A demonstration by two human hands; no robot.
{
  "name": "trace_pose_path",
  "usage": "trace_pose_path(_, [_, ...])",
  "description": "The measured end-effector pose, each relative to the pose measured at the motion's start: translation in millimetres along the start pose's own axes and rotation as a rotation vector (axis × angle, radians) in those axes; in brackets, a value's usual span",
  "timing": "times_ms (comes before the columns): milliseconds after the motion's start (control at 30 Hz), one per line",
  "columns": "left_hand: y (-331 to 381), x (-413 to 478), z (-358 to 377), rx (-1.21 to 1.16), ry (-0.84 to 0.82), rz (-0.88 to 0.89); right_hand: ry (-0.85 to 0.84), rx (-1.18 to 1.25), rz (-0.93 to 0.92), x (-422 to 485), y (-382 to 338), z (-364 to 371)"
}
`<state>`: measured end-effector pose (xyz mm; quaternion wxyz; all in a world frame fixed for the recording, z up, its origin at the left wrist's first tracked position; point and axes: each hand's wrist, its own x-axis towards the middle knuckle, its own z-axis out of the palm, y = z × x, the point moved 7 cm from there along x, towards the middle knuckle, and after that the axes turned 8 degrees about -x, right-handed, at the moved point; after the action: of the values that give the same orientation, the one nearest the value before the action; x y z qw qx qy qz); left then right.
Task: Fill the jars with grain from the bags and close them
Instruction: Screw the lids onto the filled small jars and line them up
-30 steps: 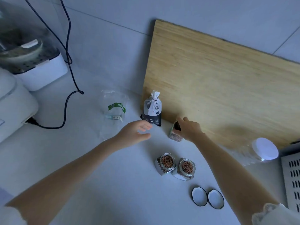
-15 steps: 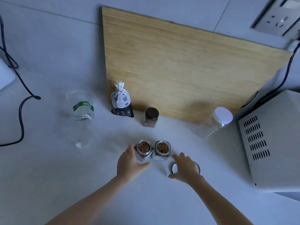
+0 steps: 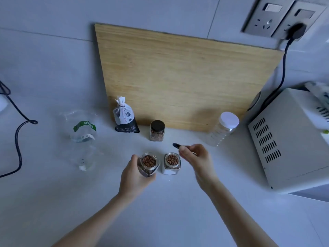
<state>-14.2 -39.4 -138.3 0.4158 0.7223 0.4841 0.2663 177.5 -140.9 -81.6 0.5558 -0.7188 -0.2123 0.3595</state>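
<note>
Two open glass jars of brown grain stand mid-counter. My left hand (image 3: 132,177) grips the left jar (image 3: 148,164), tilted slightly. The right jar (image 3: 171,163) stands upright and untouched beside it. My right hand (image 3: 195,155) holds a black lid (image 3: 176,145) edge-on, just above and right of the right jar. A third jar (image 3: 157,131), filled and capped with a black lid, stands near the board. A small black-and-white grain bag (image 3: 124,118), tied at the top, stands left of it. A flattened clear plastic bag (image 3: 82,138) with a green label lies further left.
A bamboo board (image 3: 178,77) leans on the wall behind. A clear bottle with a white cap (image 3: 222,129) lies at its right foot. A white appliance (image 3: 292,138) fills the right side, its cable plugged into a wall socket (image 3: 295,31). A black cord (image 3: 17,132) loops at left.
My right hand has picked a lid off the counter and lifted it beside the right jar. My left hand has closed around the left jar. The view shifted right.
</note>
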Motion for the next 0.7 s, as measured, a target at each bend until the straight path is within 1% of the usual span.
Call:
trace_pose_path(67, [23,-4,-9,0.011,-0.039,0.047,-0.131,0.065,-0.055,-10,-19,29])
trace_pose_path(133, [44,-7,-21,-0.009,-0.055,0.065,-0.221,0.013,-0.088,-21,-31,50])
trace_pose_path(233, [65,-9,-37,-0.069,-0.078,0.099,-0.296,-0.259,-0.201,-30,-46,58])
trace_pose_path(333, [82,-9,-51,-0.044,-0.111,0.177,-0.385,-0.526,-0.333,-29,-72,51])
trace_pose_path(400, [94,-8,-57,-0.106,-0.185,0.213,-0.490,-0.630,-0.395,-32,-88,49])
trace_pose_path(467, [107,-8,-60,-0.240,-0.315,0.243,-0.572,-0.682,-0.451,-37,-102,49])
trace_pose_path(533, [116,-8,-61,-0.342,-0.431,0.241,-0.640,-0.679,-0.497,-44,-115,48])
trace_pose_path(633, [123,-7,-59,-0.400,-0.545,0.232,-0.714,-0.656,-0.539,-53,-130,48])
trace_pose_path(700, [129,-7,-59,-0.429,-0.615,0.251,-0.755,-0.649,-0.535,-57,-136,48])
